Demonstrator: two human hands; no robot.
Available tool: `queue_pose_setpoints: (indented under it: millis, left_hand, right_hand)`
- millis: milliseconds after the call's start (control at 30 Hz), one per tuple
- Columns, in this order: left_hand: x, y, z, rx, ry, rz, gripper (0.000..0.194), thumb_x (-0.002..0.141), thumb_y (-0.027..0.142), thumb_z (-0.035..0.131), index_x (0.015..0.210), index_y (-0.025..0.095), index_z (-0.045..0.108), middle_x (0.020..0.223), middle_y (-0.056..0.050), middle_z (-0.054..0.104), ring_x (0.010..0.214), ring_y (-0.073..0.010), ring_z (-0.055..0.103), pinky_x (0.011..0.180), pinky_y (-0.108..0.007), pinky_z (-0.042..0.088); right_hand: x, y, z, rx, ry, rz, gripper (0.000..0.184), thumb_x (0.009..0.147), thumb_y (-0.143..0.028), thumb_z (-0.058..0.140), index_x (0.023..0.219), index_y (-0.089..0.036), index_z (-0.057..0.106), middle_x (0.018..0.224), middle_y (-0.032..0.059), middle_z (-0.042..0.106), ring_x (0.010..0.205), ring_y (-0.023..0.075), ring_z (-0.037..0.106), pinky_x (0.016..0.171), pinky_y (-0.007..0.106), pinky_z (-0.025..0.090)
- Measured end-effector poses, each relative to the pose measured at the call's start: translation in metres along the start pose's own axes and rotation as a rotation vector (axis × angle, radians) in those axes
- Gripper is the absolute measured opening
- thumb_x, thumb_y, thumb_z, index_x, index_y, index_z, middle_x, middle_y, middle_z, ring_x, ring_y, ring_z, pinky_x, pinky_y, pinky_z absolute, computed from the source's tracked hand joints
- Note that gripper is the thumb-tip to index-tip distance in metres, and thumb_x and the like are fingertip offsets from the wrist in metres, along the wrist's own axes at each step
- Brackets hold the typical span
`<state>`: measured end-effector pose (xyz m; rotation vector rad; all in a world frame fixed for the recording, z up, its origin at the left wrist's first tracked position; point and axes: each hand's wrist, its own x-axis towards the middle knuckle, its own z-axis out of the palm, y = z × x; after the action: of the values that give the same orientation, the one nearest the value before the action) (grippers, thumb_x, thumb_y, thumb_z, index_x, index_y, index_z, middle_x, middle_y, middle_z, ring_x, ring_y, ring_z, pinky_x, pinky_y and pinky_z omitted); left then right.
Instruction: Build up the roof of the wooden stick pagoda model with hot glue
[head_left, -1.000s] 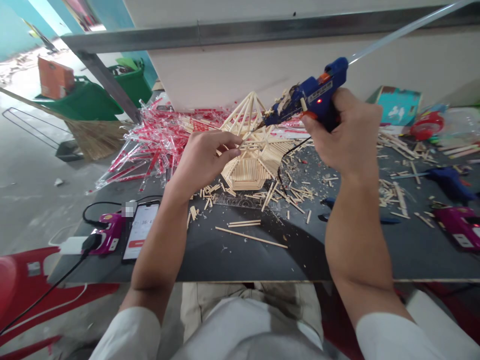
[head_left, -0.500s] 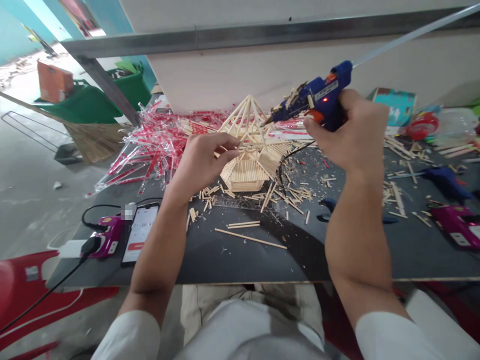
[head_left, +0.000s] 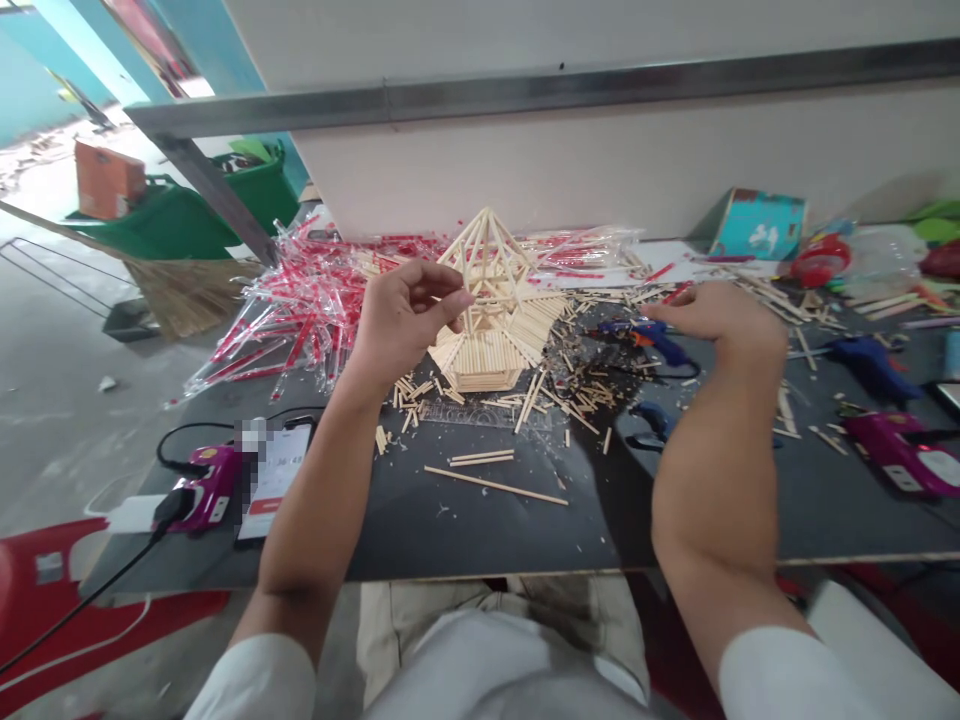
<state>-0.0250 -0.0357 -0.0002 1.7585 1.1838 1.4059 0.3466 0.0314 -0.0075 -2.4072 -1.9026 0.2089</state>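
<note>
"Stick model (head_left: 486, 362), peak towards twelve o'clock: which hand is nearer?"

"The left hand (head_left: 397, 315); the model lies at about three o'clock from it, on the worktop (head_left: 495, 535), and nine from the right hand (head_left: 724, 315)."

"Grips?"

"Left fingertips narrow, contents unclear; right, beside the glue gun (head_left: 670, 350), I cannot tell."

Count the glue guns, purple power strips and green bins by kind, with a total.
Glue guns: 2
Purple power strips: 2
Green bins: 2
Total: 6
</note>
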Motion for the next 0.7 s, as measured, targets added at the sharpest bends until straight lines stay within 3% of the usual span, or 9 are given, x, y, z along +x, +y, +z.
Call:
queue_pose_setpoints:
  millis: [67,133,167,300,467,700]
  left_hand:
    - [0.0,0.0,0.003,-0.085,-0.004,-0.03,0.014,0.08,0.022,0.08,0.088,0.021,0.069,0.07,0.001,0.071,0.052,-0.0097,0.065,0.04,-0.02,0.043]
    - [0.0,0.0,0.005,-0.149,-0.013,-0.055,0.015,0.08,0.023,0.082,0.088,0.021,0.069,0.067,0.001,0.069,0.05,-0.0091,0.063,0.039,-0.019,0.04]
    - [-0.001,0.001,0.005,-0.173,-0.02,-0.069,0.016,0.08,0.024,0.082,0.089,0.021,0.069,0.067,0.001,0.069,0.05,-0.0089,0.063,0.038,-0.019,0.04]
    - [-0.003,0.004,0.008,-0.24,-0.026,-0.092,0.019,0.081,0.025,0.082,0.091,0.021,0.066,0.08,-0.002,0.075,0.049,-0.006,0.059,0.042,-0.019,0.046]
    - [-0.002,0.003,0.009,-0.244,-0.001,-0.1,0.024,0.082,0.025,0.081,0.096,0.022,0.061,0.082,-0.001,0.076,0.047,-0.0043,0.055,0.042,-0.018,0.046]
    - [-0.002,-0.006,0.008,-0.133,0.003,-0.028,0.025,0.089,0.031,0.077,0.104,0.023,0.059,0.086,-0.002,0.076,0.048,-0.0057,0.055,0.043,-0.021,0.049]
  right_hand:
    - [-0.027,-0.017,-0.017,0.138,0.113,-0.109,0.045,0.095,-0.054,0.062,0.102,-0.012,0.078,0.105,0.0224,0.076,0.097,0.0308,0.07,0.086,0.045,0.049]
    - [-0.062,-0.042,-0.033,0.374,0.203,-0.256,0.039,0.095,-0.048,0.065,0.108,-0.013,0.078,0.1,0.0175,0.077,0.095,0.0265,0.07,0.085,0.041,0.049]
    - [-0.08,-0.056,-0.038,0.483,0.23,-0.325,0.032,0.092,-0.044,0.068,0.101,-0.015,0.079,0.092,0.0131,0.078,0.086,0.0234,0.07,0.08,0.039,0.049]
    - [-0.129,-0.112,-0.034,0.679,-0.029,-0.669,0.03,0.096,-0.044,0.066,0.097,-0.017,0.078,0.085,0.0061,0.076,0.071,0.016,0.064,0.071,0.034,0.046]
    - [-0.136,-0.146,-0.006,0.675,-0.194,-0.716,0.029,0.102,-0.035,0.057,0.084,-0.016,0.07,0.07,0.0035,0.069,0.06,0.0125,0.058,0.063,0.031,0.039]
    - [-0.139,-0.157,0.004,0.605,-0.11,-0.697,0.032,0.105,-0.029,0.049,0.082,-0.016,0.068,0.078,0.007,0.072,0.062,0.0133,0.056,0.063,0.033,0.034]
